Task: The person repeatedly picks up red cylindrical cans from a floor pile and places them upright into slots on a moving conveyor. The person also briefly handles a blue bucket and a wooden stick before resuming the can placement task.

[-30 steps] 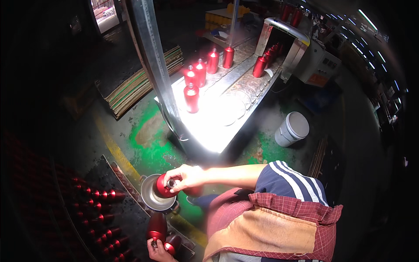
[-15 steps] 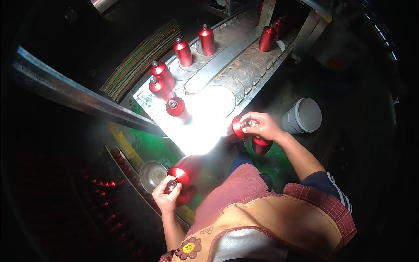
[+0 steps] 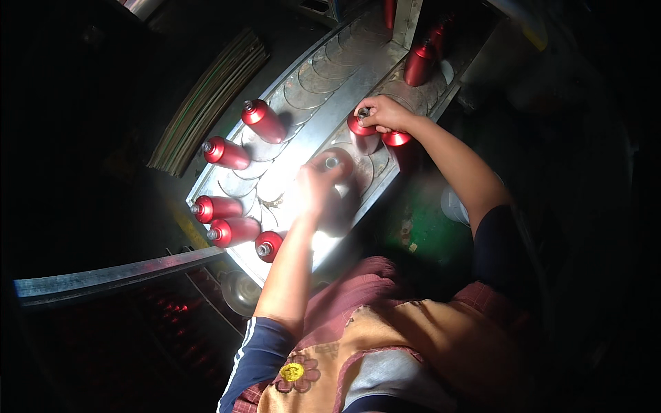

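Note:
My right hand [image 3: 387,114] is closed around the neck of a shiny red metal bottle [image 3: 365,140] over the right lane of the conveyor. A second red bottle [image 3: 396,138] hangs or stands right beside it, under the same fingers. My left hand [image 3: 318,186], washed out by glare, is closed at the neck of another red bottle [image 3: 342,166] over the nearer part of the conveyor. Whether a further bottle is under the left hand, I cannot make out.
The slat conveyor [image 3: 303,148] has two lanes of overlapping round plates. Several red bottles [image 3: 263,122] stand along its left lane, and one [image 3: 418,65] farther up the right. A metal rail [image 3: 117,270] runs at left; a metal bowl [image 3: 241,292] and white bucket [image 3: 454,205] stand below.
Both hands have moved up and forward from in front of the conveyor to over its right lane, carrying red bottles. The view has shifted, and my left arm now reaches across the near end.

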{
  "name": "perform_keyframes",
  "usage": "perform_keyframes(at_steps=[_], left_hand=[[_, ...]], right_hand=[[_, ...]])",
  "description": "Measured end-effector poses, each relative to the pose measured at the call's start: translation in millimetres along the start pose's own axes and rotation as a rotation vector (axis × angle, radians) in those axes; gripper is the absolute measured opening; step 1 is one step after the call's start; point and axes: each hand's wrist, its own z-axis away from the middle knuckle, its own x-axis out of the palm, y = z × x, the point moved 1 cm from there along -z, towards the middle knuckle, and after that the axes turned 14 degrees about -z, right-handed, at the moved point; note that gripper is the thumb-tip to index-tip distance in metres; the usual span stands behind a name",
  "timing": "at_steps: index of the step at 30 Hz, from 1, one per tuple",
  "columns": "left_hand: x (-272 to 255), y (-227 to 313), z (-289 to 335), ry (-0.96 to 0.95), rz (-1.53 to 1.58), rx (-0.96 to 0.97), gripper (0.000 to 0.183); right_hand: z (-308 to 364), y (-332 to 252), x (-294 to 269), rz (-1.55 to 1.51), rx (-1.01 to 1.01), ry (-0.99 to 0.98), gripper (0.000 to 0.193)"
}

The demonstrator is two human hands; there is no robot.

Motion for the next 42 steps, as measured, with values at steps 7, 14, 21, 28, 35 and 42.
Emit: perform_keyframes(at_steps=[7, 14, 21, 28, 35, 42], left_hand=[[11, 5, -36, 0.148, 0.296, 0.066, 0.036], [6, 5, -15, 0.187, 0.399, 0.224, 0.028], [-105, -73, 68, 0.767, 0.323, 0.043, 0.033], [-129, -186, 132, 0.314, 0.000, -0.212, 0.076], [-82, -204, 136, 0.429, 0.033, 0.002, 0.039], [-51, -157, 133, 0.519, 0.073, -0.145, 0.039]], right_hand=[[-53, -29, -124, -0.093, -0.320, 0.286, 0.034], [-87, -14, -177, -0.098, -0.558, 0.692, 0.031], [10, -59, -111, -0.038, -0.862, 0.563, 0.024], [91, -4, 201, 0.311, -0.611, -0.450, 0.073], [45, 81, 266, 0.351, -0.518, -0.232, 0.043], [50, 94, 212, 0.219, -0.650, 0.106, 0.018]])
